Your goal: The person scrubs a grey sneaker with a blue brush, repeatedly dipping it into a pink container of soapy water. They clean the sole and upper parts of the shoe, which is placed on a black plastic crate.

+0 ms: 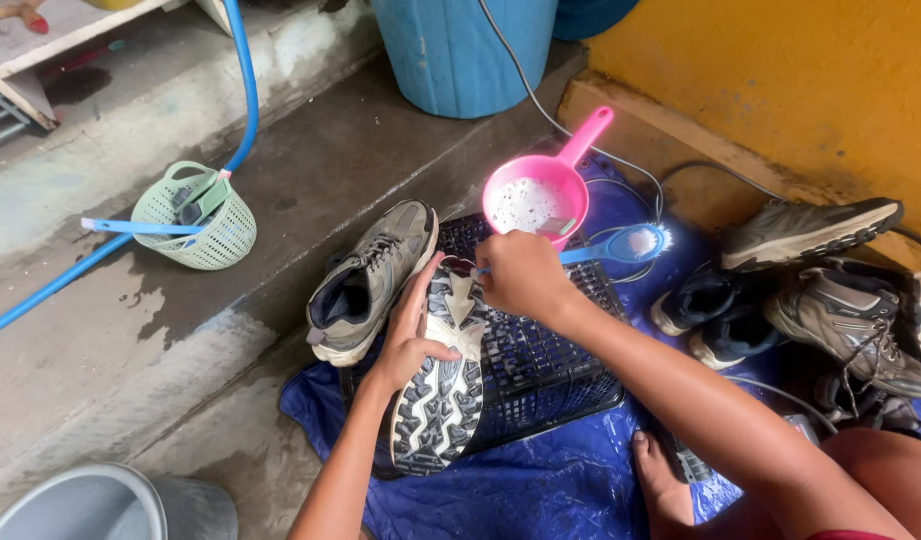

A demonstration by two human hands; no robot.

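- A wet concrete step [181,330] meets a yellow wall, with a blue tarp [541,490] spread below.
- The left hand [411,335] lies flat, fingers spread, pressing the upturned shoe [443,385] (sole up) onto a black plastic crate [551,365].
- The right hand [521,275] is clenched around a blue brush [621,245] at the shoe's toe.
- Just beyond stands a pink scoop [539,195] of suds.
- Its mate, a grey shoe [371,280], leans beside.
- More shoes [831,300] pile right.
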